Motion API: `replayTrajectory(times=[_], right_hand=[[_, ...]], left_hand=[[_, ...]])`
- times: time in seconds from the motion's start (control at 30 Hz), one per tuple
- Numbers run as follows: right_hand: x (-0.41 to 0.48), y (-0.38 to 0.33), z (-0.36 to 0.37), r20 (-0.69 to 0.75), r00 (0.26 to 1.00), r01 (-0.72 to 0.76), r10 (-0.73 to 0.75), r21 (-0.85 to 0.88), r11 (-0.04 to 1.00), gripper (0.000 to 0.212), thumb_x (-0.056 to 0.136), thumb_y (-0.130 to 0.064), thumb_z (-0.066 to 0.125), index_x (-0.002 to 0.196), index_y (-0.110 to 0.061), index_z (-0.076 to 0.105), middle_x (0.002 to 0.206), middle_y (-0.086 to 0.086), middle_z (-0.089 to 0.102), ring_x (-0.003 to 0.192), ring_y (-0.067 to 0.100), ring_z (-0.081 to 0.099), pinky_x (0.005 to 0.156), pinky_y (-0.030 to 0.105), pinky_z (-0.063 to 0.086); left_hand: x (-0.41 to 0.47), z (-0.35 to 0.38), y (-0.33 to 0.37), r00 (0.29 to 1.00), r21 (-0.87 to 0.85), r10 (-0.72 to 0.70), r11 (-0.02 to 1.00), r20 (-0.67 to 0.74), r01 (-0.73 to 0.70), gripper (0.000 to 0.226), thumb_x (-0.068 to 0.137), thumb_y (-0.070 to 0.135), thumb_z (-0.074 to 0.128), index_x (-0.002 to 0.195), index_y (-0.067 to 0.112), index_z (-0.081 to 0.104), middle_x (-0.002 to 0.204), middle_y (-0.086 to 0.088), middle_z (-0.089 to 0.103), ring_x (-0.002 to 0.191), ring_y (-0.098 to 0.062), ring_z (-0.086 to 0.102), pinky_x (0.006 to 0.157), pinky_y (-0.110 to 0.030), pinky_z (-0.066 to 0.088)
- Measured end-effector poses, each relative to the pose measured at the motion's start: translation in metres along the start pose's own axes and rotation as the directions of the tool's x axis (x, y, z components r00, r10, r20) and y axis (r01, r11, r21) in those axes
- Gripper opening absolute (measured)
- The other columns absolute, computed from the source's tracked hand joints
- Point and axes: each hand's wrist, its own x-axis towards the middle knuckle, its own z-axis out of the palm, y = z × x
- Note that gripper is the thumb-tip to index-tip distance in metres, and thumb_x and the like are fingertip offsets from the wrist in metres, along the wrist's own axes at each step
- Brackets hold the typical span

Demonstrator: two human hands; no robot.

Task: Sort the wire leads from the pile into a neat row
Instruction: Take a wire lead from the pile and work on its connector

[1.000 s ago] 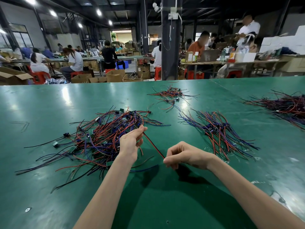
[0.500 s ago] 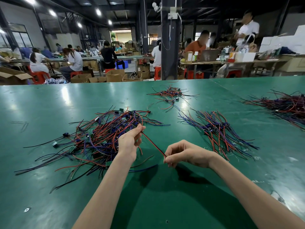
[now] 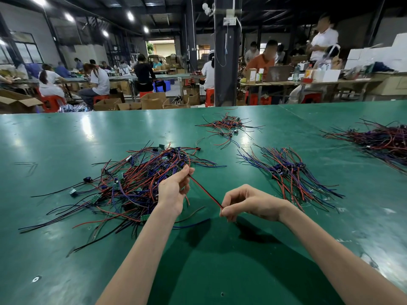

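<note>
A tangled pile of red, blue and black wire leads (image 3: 136, 183) with small green boards lies on the green table (image 3: 66, 139), left of centre. My left hand (image 3: 174, 190) pinches one end of a red-and-black lead (image 3: 204, 193) at the pile's right edge. My right hand (image 3: 248, 203) pinches the lead's other end, so it stretches taut between both hands above the table. To the right lies a more orderly bunch of leads (image 3: 288, 172), fanned out side by side.
A small scatter of red and black leads (image 3: 226, 128) sits farther back. Another large wire heap (image 3: 381, 139) lies at the far right edge. Beyond the table stand a dark pillar (image 3: 225, 62), cardboard boxes and seated workers at other benches.
Both hands have barely shifted. The right hand has drawn slightly up and away, keeping the red-and-black lead taut between the hands.
</note>
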Motion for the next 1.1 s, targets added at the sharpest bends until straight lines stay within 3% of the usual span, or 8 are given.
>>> replayTrajectory(times=[0.23, 0.3, 0.4, 0.47, 0.53, 0.67, 0.8, 1.1], right_hand=[[0.000, 0.002, -0.001, -0.019, 0.999, -0.030, 0.030, 0.000, 1.000, 0.002, 0.079, -0.014, 0.072, 0.080, -0.015, 0.073, 0.073, 0.001, 0.069, 0.064, 0.011, 0.060, 0.068, 0.021, 0.050], [-0.001, 0.001, -0.004, 0.025, 0.997, -0.077, 0.076, 0.007, 0.997, 0.019, 0.075, -0.023, 0.074, 0.092, -0.014, 0.074, 0.082, -0.001, 0.070, 0.067, 0.010, 0.060, 0.068, 0.020, 0.049], [-0.003, -0.001, -0.012, 0.158, 0.981, -0.134, 0.113, 0.131, 0.982, 0.068, 0.068, -0.051, 0.075, 0.118, -0.007, 0.061, 0.104, 0.002, 0.066, 0.081, 0.013, 0.061, 0.074, 0.023, 0.049], [-0.004, -0.001, -0.016, 0.148, 0.983, -0.137, 0.109, 0.200, 0.970, 0.084, 0.069, -0.067, 0.067, 0.124, -0.004, 0.057, 0.108, 0.004, 0.063, 0.085, 0.015, 0.060, 0.076, 0.025, 0.048], [-0.001, -0.001, -0.017, 0.015, 0.994, -0.112, 0.112, 0.220, 0.969, 0.078, 0.069, -0.068, 0.067, 0.116, -0.006, 0.064, 0.101, 0.005, 0.066, 0.079, 0.014, 0.060, 0.071, 0.024, 0.048], [0.008, 0.007, -0.006, -0.255, 0.965, -0.016, 0.066, 0.195, 0.981, 0.037, 0.070, -0.044, 0.074, 0.088, -0.011, 0.077, 0.082, 0.004, 0.071, 0.064, 0.007, 0.059, 0.063, 0.017, 0.047], [0.012, 0.010, 0.007, -0.358, 0.934, 0.021, 0.025, 0.124, 0.992, 0.014, 0.069, -0.030, 0.074, 0.070, -0.016, 0.077, 0.069, 0.001, 0.069, 0.055, 0.005, 0.052, 0.053, 0.014, 0.039], [0.015, 0.008, 0.006, -0.399, 0.916, 0.081, -0.040, 0.085, 0.993, 0.014, 0.080, -0.005, 0.070, 0.067, -0.011, 0.070, 0.063, 0.005, 0.066, 0.054, 0.010, 0.051, 0.055, 0.018, 0.039]], left_hand=[[0.001, -0.001, 0.003, 1.000, -0.034, -0.008, 0.999, -0.002, 0.008, 0.018, 0.087, 0.016, 0.065, 0.073, 0.010, 0.073, 0.064, 0.005, 0.069, 0.053, -0.002, 0.050, 0.051, -0.015, 0.043], [0.000, 0.000, 0.003, 1.000, -0.061, -0.014, 0.998, 0.008, 0.015, 0.018, 0.087, 0.016, 0.064, 0.072, 0.009, 0.072, 0.064, 0.004, 0.070, 0.050, -0.001, 0.051, 0.046, -0.013, 0.044], [-0.003, 0.003, 0.004, 0.999, -0.085, -0.030, 0.996, 0.025, 0.032, 0.014, 0.088, 0.016, 0.063, 0.079, 0.007, 0.069, 0.064, 0.004, 0.070, 0.050, -0.001, 0.051, 0.046, -0.013, 0.044], [-0.007, 0.005, 0.004, 0.998, -0.060, -0.032, 0.998, 0.047, 0.035, 0.013, 0.088, 0.016, 0.063, 0.081, 0.007, 0.069, 0.065, 0.005, 0.070, 0.052, -0.001, 0.051, 0.049, -0.013, 0.044], [-0.013, 0.010, 0.001, 0.996, 0.028, -0.020, 0.999, 0.085, 0.017, 0.012, 0.087, 0.017, 0.064, 0.080, 0.009, 0.070, 0.066, 0.006, 0.070, 0.055, -0.001, 0.052, 0.056, -0.015, 0.042], [-0.026, 0.022, -0.014, 0.984, 0.236, 0.005, 0.971, 0.179, -0.048, 0.021, 0.084, 0.019, 0.068, 0.064, 0.016, 0.076, 0.071, 0.006, 0.072, 0.067, -0.006, 0.052, 0.065, -0.022, 0.038], [-0.036, 0.028, -0.028, 0.958, 0.328, 0.018, 0.938, 0.286, -0.115, 0.018, 0.082, 0.023, 0.070, 0.067, 0.017, 0.076, 0.070, 0.003, 0.072, 0.061, -0.002, 0.059, 0.061, -0.020, 0.038], [-0.034, 0.027, -0.025, 0.964, 0.290, 0.091, 0.943, 0.248, -0.164, 0.017, 0.081, 0.025, 0.071, 0.066, 0.020, 0.077, 0.073, 0.007, 0.072, 0.072, -0.005, 0.053, 0.066, -0.022, 0.039]])
